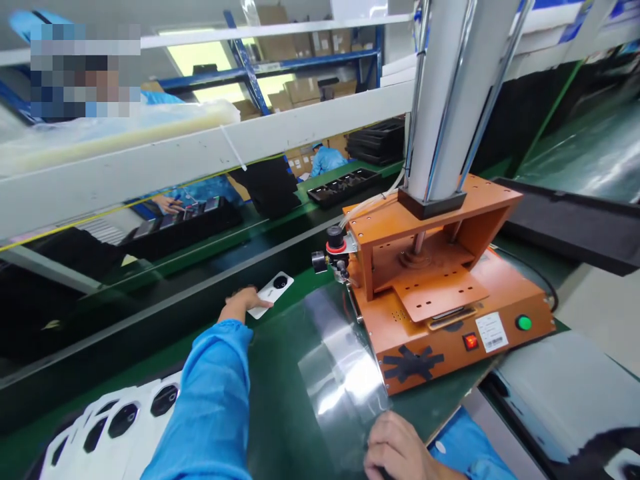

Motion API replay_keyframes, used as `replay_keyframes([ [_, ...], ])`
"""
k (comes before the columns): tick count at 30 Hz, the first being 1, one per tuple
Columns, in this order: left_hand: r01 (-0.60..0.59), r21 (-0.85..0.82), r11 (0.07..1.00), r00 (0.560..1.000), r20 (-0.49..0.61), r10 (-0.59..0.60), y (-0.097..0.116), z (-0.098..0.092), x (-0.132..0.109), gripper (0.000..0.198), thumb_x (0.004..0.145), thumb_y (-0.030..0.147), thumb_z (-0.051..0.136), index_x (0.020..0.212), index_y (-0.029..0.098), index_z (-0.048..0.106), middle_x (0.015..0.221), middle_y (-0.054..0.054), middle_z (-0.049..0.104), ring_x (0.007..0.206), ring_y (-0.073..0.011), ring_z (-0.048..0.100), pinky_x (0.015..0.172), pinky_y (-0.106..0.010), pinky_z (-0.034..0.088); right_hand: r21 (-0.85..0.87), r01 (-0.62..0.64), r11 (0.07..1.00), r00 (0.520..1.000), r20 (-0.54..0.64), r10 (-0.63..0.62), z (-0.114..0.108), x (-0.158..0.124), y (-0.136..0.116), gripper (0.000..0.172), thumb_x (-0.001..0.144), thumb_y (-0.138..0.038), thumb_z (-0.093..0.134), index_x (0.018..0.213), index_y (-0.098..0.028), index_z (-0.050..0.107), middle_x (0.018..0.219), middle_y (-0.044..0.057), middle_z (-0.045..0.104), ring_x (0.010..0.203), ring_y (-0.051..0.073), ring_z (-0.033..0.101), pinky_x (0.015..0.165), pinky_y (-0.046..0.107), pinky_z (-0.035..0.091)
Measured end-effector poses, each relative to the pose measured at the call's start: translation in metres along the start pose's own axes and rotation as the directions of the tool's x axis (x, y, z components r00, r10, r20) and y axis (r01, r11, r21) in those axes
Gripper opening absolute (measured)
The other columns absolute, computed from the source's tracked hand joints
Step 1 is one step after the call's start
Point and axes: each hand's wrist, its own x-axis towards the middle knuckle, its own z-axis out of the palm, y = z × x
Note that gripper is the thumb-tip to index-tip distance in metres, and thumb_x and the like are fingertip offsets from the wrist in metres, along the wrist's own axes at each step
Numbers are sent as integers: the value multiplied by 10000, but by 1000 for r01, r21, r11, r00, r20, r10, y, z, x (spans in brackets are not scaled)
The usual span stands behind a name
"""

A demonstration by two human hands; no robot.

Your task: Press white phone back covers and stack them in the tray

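Observation:
My left hand is stretched far forward, its fingers closed on the near end of a white phone back cover with a round camera hole. The cover lies at the edge of the dark conveyor belt. My right hand rests low at the front on the green mat, fingers curled on the edge of a clear glossy film sheet. An orange press machine stands to the right, with a part lying in its slot under the plate.
A row of several white back covers lies at the lower left. Black trays sit beyond the belt, where other workers in blue sit. A grey column rises from the press. A dark tray is at the right.

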Motion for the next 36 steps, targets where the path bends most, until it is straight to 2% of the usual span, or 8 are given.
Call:
replay_keyframes([
  [6,110,-204,973,974,-172,-147,3,8,-43,389,1016,407,512,1306,161,597,1224,-131,674,1100,-258,658,929,-440,550,78,-93,993,995,36,91,-15,11,-8,281,768,-115,624,993,-283,641,799,66,657,707,218,672,596,383,598],
  [11,-37,-467,884,916,-369,-156,2,57,-182,504,988,339,419,1472,227,503,1091,-64,742,875,-220,690,798,-334,534,246,-256,935,960,-51,276,-14,21,-19,138,813,-130,613,900,-235,630,842,44,638,761,195,632,662,365,559],
  [14,-12,-722,692,944,-237,-231,9,107,-278,416,965,421,453,1214,232,726,890,-30,755,664,-184,640,586,-273,488,387,-375,842,917,22,398,-10,37,-28,60,840,-160,653,830,-218,641,839,36,640,743,163,609,646,306,520],
  [19,32,-826,562,980,-85,-180,41,172,-373,548,966,519,516,1434,241,579,1140,-87,726,681,-151,628,588,-264,511,416,-602,682,797,272,539,14,86,-20,99,881,-194,660,783,-186,674,823,12,634,707,112,548,624,239,446],
  [22,0,-720,693,993,-83,-85,51,183,-390,726,956,537,538,1592,248,344,977,-57,666,569,-145,550,498,-280,470,356,-671,651,742,338,580,36,107,0,97,874,-207,690,784,-177,709,868,12,646,744,109,561,655,233,448],
  [26,-56,-461,886,945,-312,-103,50,187,-395,743,908,567,607,1558,261,416,1112,-141,634,994,-315,647,798,-444,532,267,-678,685,733,322,599,56,117,18,88,868,-201,709,786,-178,733,906,14,636,829,123,589,769,262,477],
  [30,-145,-338,930,910,-414,-9,57,200,-396,646,895,523,654,1499,363,489,1480,-120,566,1346,-414,489,1019,-587,363,172,-659,732,739,331,587,67,119,13,90,871,-198,714,785,-189,739,920,17,636,893,146,585,836,301,462],
  [36,-119,-327,937,893,-447,-42,66,212,-394,623,911,509,645,1502,405,476,1501,-35,579,1356,-361,510,1018,-544,340,-21,-604,797,711,437,550,84,124,-12,93,883,-234,730,792,-219,742,1030,8,660,1077,198,569,959,397,350],
])
